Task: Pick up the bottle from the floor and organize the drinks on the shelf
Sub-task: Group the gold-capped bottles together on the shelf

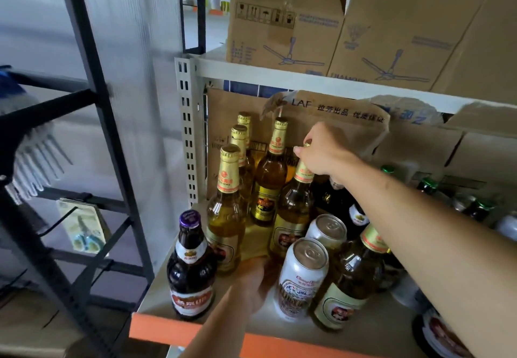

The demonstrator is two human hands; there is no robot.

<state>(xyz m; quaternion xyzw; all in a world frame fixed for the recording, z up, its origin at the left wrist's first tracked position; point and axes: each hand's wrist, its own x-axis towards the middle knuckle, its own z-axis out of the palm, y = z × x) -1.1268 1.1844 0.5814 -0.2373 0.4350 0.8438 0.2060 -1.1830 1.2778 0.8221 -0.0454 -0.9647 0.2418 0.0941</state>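
Storage bay: grey shelf board [156, 299] with an orange front beam [167, 329], carried on a white perforated steel upright [186, 133]; black metal rack [92, 122] to the left. Upper level: brown cardboard boxes printed with ceiling fans [285, 21]. Rear of the board: torn brown cardboard carton [335, 117]. Front left corner: dark brown glass bottle with purple cap [190, 271], upright, close to the edge. Left side, running front to back: row of three clear glass bottles of golden drink with gold foil necks [226, 212]. Behind centre: amber bottle with black and gold label [270, 178]. Front centre: two white drink cans with silver tops [302, 276], one behind the other. Right of the cans: one more gold-necked bottle [349, 276]. Far right: dark bottles with green caps [428, 185]. Item in handling: clear gold-foil bottle of golden drink [296, 209], mid-board behind the cans, base hidden. Right hand [321, 153] pinches its cap from above, fingertips curled round the top. Left hand [251, 282] reaches in over the front edge toward that bottle's base; blurred, grip cannot be told.
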